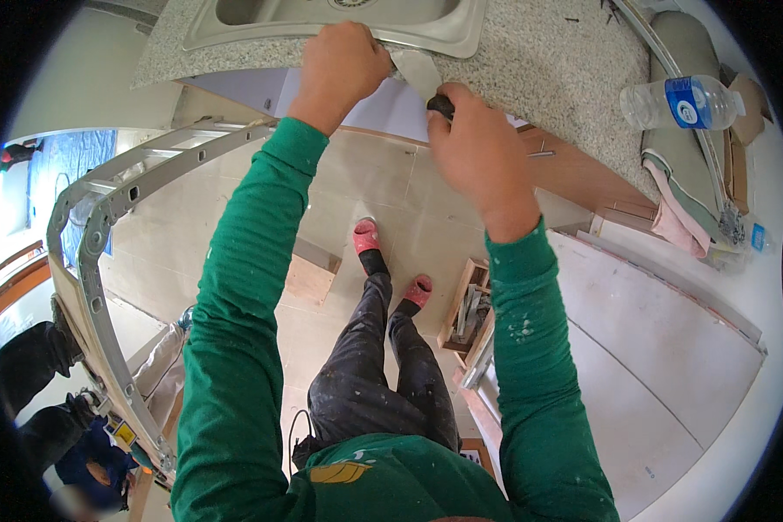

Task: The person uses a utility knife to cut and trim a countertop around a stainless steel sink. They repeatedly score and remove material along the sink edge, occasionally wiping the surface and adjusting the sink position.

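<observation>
Green sleeves (544, 365), the right one flecked with white, reach forward from the person's green top (391, 483) to the front edge of a speckled countertop (552, 87). There, just on the person's side of a stainless-steel sink (471, 30), the right hand (483, 143) is curled around the dark handle (441, 106) of a tool with a flat, pale blade (419, 71). The blade slants up and to the left, between the two hands and close to the sink's corner. The left hand (344, 70) is folded into a fist near the sink's rim, fingers just beside the blade; whether it grips anything cannot be told.

Below, dark, spotted trousers (370, 383) run down to pink shoes (367, 237) on a tiled floor (365, 165). To the left stands a metal ladder (96, 235). Beside the right sleeve sits a wooden box (450, 329) holding various items, with large white panels (661, 374) farther right. Near the countertop's right end is a clear plastic bottle (687, 103) with a blue label
</observation>
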A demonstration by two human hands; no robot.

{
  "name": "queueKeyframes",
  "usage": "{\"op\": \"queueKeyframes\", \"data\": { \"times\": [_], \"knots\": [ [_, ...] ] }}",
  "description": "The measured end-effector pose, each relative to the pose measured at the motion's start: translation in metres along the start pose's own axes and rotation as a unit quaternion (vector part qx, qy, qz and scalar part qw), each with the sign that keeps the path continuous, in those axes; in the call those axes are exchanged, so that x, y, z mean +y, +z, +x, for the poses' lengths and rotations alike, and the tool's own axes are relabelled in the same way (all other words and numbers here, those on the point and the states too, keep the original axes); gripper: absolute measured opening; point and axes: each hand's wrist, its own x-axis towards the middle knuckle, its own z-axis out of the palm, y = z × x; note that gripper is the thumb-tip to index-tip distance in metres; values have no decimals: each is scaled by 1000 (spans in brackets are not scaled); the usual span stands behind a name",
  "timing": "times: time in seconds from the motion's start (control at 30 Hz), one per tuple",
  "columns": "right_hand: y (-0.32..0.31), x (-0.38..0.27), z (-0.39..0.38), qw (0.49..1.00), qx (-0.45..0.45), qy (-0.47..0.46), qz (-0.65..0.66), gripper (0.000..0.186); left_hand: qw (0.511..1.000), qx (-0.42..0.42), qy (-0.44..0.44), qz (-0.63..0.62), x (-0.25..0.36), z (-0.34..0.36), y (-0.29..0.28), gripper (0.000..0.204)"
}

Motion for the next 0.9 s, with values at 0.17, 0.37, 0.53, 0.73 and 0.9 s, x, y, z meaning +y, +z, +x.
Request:
{"op": "queueKeyframes", "data": {
  "times": [0.17, 0.37, 0.53, 0.73, 0.9],
  "knots": [
    [10, -2, -6, 999, 34, -14, 4, 30, 997, 6, 63, 32, -9, 5, 3, 26],
    [2, 7, 3, 999, 23, -25, -7, 30, 991, -15, 112, 64, -19, 13, 3, 22],
    [-5, 2, 7, 1000, -22, 9, -4, 33, 996, -76, 39, 1, -12, 21, -9, 25],
    [11, 1, -4, 999, 43, -15, 15, 29, 992, -118, -6, -47, -18, 21, -16, 37],
    [26, -3, -16, 999, 51, 0, -5, 33, 988, -67, -22, -137, -26, -1, -10, 34]
  ]
}}
